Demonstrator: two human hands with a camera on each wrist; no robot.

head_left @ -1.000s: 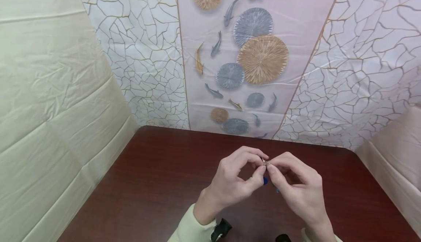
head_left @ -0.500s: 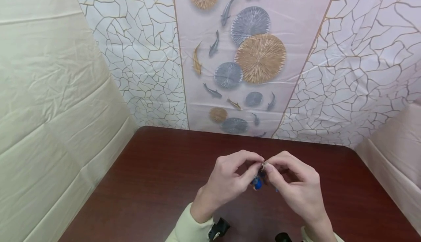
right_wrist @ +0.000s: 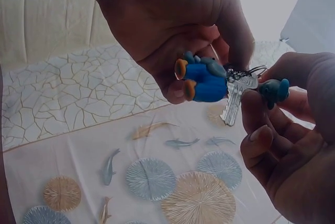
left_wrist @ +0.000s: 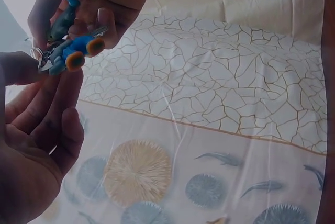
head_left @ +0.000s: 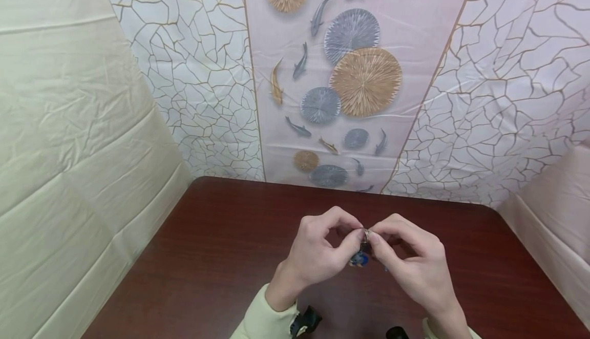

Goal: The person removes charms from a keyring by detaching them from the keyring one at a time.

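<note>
Both hands meet above the table at a metal key ring (head_left: 366, 235). My left hand (head_left: 318, 247) pinches the ring between thumb and index finger from the left. From the right, the thumb and fingers of my right hand (head_left: 415, 262) pinch it too. A blue figurine (right_wrist: 207, 82) with orange feet hangs from the ring, also seen under the fingers in the head view. A silver key (right_wrist: 232, 103) dangles beside it in the right wrist view. A second small grey figure (right_wrist: 273, 92) with a blue cap sits close to the right fingers. Fingertips partly cover the ring.
The dark red-brown table (head_left: 221, 236) stretches beneath both hands. Behind it hangs a patterned cloth (head_left: 318, 139) with fish and round shapes. A cream cloth wall (head_left: 92, 149) stands at the left. Black wrist straps (head_left: 306, 321) show near the sleeves.
The left hand has shifted slightly left and regripped, its fingers closing from a wider arch. The blue figurine has come into view below the ring. The right hand stays nearly in place.
</note>
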